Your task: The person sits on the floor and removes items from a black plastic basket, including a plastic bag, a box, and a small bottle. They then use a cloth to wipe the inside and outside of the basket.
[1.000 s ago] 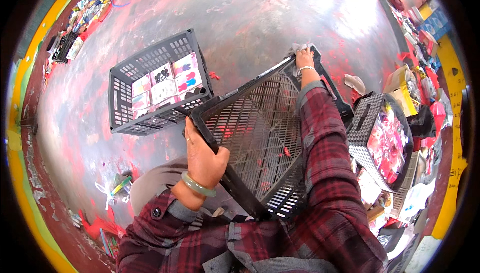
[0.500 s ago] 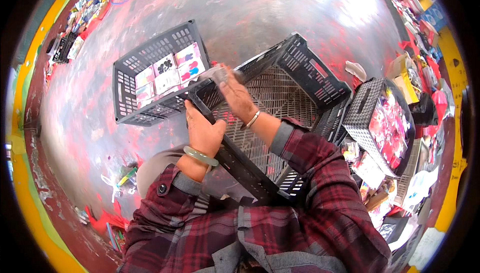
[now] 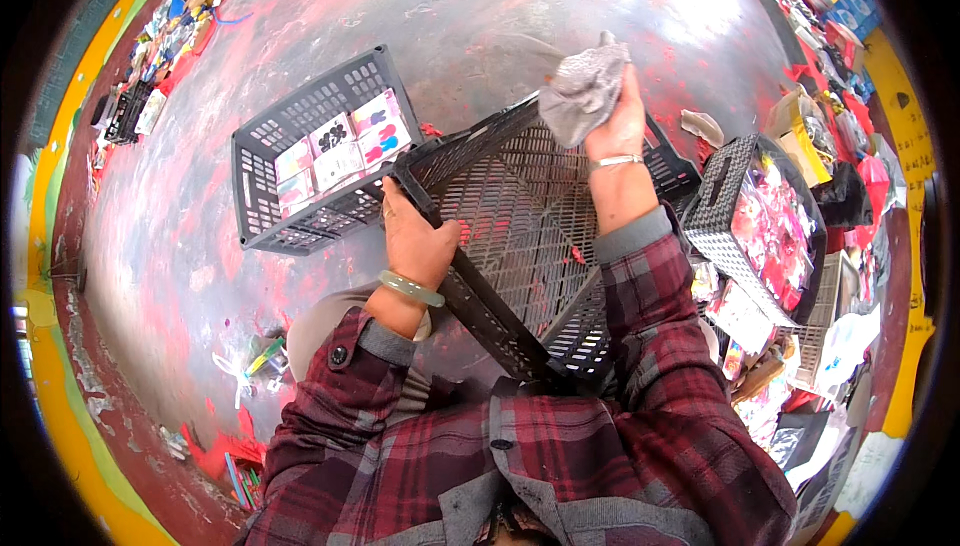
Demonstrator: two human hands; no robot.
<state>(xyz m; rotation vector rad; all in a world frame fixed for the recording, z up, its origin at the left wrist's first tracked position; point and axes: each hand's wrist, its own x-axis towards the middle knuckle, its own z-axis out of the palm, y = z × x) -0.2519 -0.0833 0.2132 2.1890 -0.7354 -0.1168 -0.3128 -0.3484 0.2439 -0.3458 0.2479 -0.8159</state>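
A black slatted plastic crate stands tilted in front of me, with its lattice base showing inside. My left hand, a pale bangle at its wrist, is closed round the crate's rim at the near-left corner. In my right hand is a crumpled grey cloth, held above the crate's far-right side and covering part of that rim. Just beyond my left hand, a second dark crate holds several flat printed packs in rows.
To the right, a woven grey basket is filled with pink and white packets. Mixed boxes, bags and paper crowd the right wall, including an open cardboard box. More clutter lines the far-left edge. Small scraps lie at lower left.
My right hand has moved with the cloth from the crate's left corner across to its far-right side. My left hand keeps its hold on the rim, shifted slightly.
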